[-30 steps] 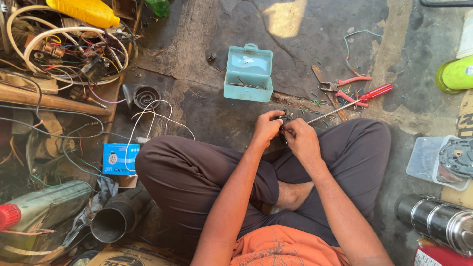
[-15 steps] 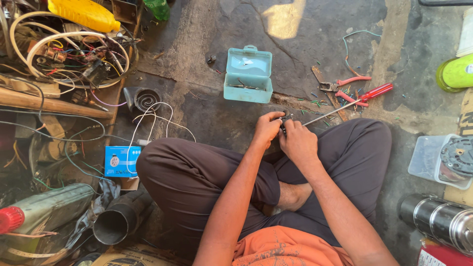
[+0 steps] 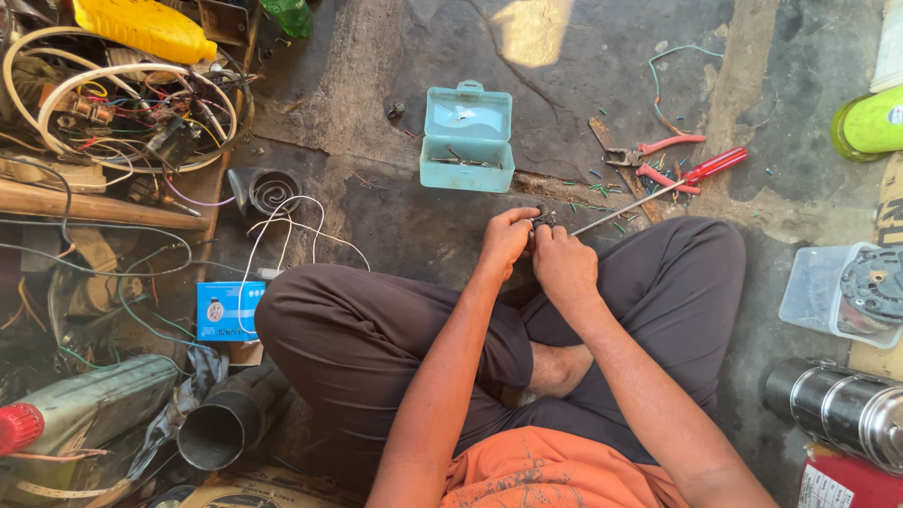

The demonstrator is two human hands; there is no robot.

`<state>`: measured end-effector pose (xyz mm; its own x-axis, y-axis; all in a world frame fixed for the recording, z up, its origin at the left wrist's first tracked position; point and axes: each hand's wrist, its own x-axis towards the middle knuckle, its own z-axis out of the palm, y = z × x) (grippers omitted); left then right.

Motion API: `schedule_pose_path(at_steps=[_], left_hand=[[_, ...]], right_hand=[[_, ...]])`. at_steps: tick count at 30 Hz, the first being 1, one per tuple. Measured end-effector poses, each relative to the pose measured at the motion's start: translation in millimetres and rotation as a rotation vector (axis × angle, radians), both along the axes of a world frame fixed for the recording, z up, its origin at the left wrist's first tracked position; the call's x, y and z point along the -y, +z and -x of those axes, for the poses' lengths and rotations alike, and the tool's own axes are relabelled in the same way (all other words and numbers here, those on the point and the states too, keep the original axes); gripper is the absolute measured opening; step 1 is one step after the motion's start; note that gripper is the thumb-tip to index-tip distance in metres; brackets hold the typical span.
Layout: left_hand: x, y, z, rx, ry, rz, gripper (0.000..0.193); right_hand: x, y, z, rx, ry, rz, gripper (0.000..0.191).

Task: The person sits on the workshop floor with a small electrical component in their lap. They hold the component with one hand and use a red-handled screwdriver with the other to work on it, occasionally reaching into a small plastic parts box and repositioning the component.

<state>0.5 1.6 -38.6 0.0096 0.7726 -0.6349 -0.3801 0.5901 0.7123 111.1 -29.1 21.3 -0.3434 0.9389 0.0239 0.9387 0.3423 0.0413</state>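
I sit cross-legged on a concrete floor. My left hand (image 3: pixel 505 240) and my right hand (image 3: pixel 562 263) meet in front of my knees, both pinching a small dark part (image 3: pixel 543 221) between the fingertips. The part is mostly hidden by my fingers. A red-handled screwdriver (image 3: pixel 658 188) lies on the floor just right of my hands, its tip pointing toward them. Red-handled pliers (image 3: pixel 654 160) rest beyond it. An open teal plastic case (image 3: pixel 467 138) stands on the floor ahead of my hands.
A tangle of wires and parts (image 3: pixel 122 103) and a yellow bottle (image 3: pixel 141 26) fill the left. A blue box (image 3: pixel 229 310), a black pipe (image 3: pixel 221 428) and a grey canister (image 3: pixel 80 414) lie beside my left knee. A clear tub (image 3: pixel 837 292) and a steel cylinder (image 3: pixel 837 404) sit on the right.
My hands have stayed together on the small part, with only slight finger movement. The view has shifted a little.
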Motion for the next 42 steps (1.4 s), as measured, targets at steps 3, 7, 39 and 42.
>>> schedule_pose_path(at_steps=[3, 7, 39, 42], left_hand=[[0.2, -1.9, -0.3, -0.097, 0.043, -0.162, 0.031], [-1.9, -2.2, 0.2, -0.029, -0.006, 0.012, 0.033], [13.9, 39.8, -3.0, -0.834, -0.136, -0.704, 0.026], [14.5, 40.3, -4.8, -0.826, -0.125, -0.659, 0.023]], right_hand=[[3.2, 2.2, -1.6, -0.091, -0.042, 0.048, 0.026], [5.8, 5.8, 0.2, -0.057, 0.052, -0.044, 0.015], [-85.0, 65.8, -105.2, -1.338, -0.313, -0.161, 0.074], [-41.5, 83.1, -90.1, -1.327, -0.145, -0.217, 0.069]])
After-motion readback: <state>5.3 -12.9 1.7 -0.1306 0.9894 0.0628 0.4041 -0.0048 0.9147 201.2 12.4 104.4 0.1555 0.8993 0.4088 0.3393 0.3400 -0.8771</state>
